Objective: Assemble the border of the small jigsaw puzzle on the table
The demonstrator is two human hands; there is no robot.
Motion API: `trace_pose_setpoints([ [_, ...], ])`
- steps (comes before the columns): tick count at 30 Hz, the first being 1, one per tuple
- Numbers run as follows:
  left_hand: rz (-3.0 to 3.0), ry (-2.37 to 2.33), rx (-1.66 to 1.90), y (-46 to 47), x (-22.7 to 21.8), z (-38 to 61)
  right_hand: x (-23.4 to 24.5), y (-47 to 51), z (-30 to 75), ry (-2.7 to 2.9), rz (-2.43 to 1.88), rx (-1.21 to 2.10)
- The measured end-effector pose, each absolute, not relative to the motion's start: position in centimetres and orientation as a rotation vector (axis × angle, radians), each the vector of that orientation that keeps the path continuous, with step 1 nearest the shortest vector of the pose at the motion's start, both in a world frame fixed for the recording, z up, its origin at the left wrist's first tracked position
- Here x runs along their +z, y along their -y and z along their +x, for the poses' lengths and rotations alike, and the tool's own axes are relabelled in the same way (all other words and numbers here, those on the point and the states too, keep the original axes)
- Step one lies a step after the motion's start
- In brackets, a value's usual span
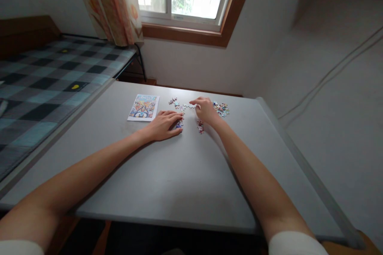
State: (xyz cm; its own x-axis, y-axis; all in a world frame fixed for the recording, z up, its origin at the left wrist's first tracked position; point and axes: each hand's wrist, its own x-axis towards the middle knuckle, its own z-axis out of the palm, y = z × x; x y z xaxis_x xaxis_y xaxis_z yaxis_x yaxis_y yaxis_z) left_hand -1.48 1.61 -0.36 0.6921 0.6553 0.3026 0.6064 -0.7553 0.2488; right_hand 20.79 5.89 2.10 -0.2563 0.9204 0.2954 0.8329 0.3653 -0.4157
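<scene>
My left hand [166, 124] lies flat, fingers spread, its fingertips on a column of joined jigsaw pieces [178, 126] that it partly covers. Over the right end of a row of joined pieces [188, 106] is my right hand [205, 110], index finger stretched to the left and the other fingers bent. Between its index finger and thumb there is a gap, and I make out no piece in it. A small group of loose pieces [200, 126] lies below my right hand. Beyond its wrist spreads a larger heap of mixed pieces [221, 108].
A printed picture sheet [143, 108] lies left of the pieces on the white table [167, 183]. More pieces [172, 101] sit at the row's upper left. A bed with a checked cover [72, 67] adjoins the left side, and a wall [329, 99] stands at the right.
</scene>
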Motion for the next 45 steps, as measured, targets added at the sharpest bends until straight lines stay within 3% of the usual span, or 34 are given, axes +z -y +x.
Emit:
trace_pose_setpoints([
  [5,2.772,-1.059,0.561,-1.7,-0.6,-1.4,2.6,-6.0,23.6,1.997,-1.488,0.251],
  [18,2.795,-1.027,0.584,-1.8,-0.7,-1.6,-1.7,-2.9,25.3,1.929,-1.412,0.227],
  [27,2.793,-1.104,0.658,-1.8,-1.0,-1.7,-2.0,-2.5,25.3,2.055,-1.429,0.178],
  [45,2.781,-1.2,0.459,-1.5,-0.4,-1.5,-2.1,-1.3,24.7,2.213,-1.482,0.03],
])
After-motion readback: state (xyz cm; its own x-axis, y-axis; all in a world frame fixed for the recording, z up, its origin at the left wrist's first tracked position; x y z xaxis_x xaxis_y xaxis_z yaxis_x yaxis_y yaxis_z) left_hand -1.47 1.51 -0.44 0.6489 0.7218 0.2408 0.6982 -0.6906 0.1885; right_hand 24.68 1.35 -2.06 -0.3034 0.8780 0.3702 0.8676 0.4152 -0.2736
